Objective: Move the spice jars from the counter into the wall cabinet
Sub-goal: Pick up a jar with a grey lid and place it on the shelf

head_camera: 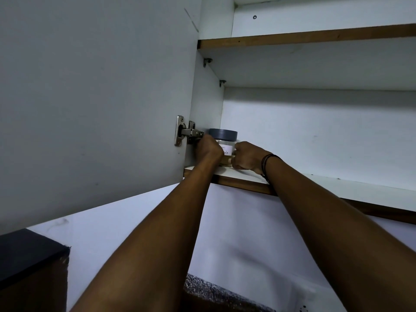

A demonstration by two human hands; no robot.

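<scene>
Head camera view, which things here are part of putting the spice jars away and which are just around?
Part of the job: spice jar, left hand, right hand, bottom cabinet shelf, open cabinet door.

Just around: door hinge, upper shelf, speckled counter.

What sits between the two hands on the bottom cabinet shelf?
A grey-lidded spice jar with a handwritten label, between left hand and right hand, in the head view.

The spice jar (223, 140) sits at the left end of the lower shelf (315, 183), hemmed by the cabinet side wall (207, 97) and the hinge (188, 132). Toward the right of the frame the shelf runs bare, as does the upper shelf (315, 38).
</scene>
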